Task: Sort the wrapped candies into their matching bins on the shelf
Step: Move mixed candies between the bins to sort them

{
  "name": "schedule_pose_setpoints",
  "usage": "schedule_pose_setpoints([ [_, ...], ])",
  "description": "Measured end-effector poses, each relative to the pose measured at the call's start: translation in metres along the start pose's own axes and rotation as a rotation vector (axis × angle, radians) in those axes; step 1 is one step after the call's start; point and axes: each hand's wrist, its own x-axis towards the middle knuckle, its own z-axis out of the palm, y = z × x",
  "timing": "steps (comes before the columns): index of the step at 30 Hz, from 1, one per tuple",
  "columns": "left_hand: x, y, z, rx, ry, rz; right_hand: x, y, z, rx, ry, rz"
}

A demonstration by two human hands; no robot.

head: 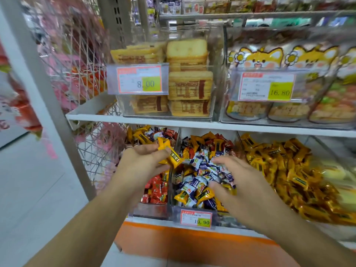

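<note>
The wrapped candies [200, 170] wear thin, crinkled film that looks glossy, and the yellow ones [169, 157] pinched in the left hand [142, 160] catch the same sheen. The bins [174, 211] and the boxes above [215, 105] are clear, smooth, shiny plastic, and their price tags [195, 219] look like matt printed paper behind clear holders. The shelf board [173, 123] and upright post [48, 105] look like smooth painted metal, the side rack [92, 143] is thin white wire, and the floor [38, 189] is smooth pale tile.
</note>
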Motion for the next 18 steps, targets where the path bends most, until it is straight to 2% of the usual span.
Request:
schedule_pose_setpoints([
  [3, -0.039, -0.001, 0.029, -0.02, -0.092, -0.018, -0.015, -0.018, 0.001, 0.193, -0.041, 0.033],
  [8, -0.072, -0.015, 0.062, -0.078, -0.2, -0.07, -0.032, -0.015, -0.008, 0.215, 0.102, 0.019],
  [12, -0.071, -0.02, 0.067, -0.059, -0.302, -0.061, -0.039, 0.002, -0.026, 0.211, 0.149, 0.106],
  [15, -0.07, -0.02, 0.071, 0.029, -0.327, -0.06, -0.033, 0.033, -0.044, 0.104, 0.208, 0.241],
  [18, -0.069, -0.021, 0.077, 0.093, -0.339, -0.06, -0.026, 0.066, -0.062, -0.132, 0.211, 0.36],
])
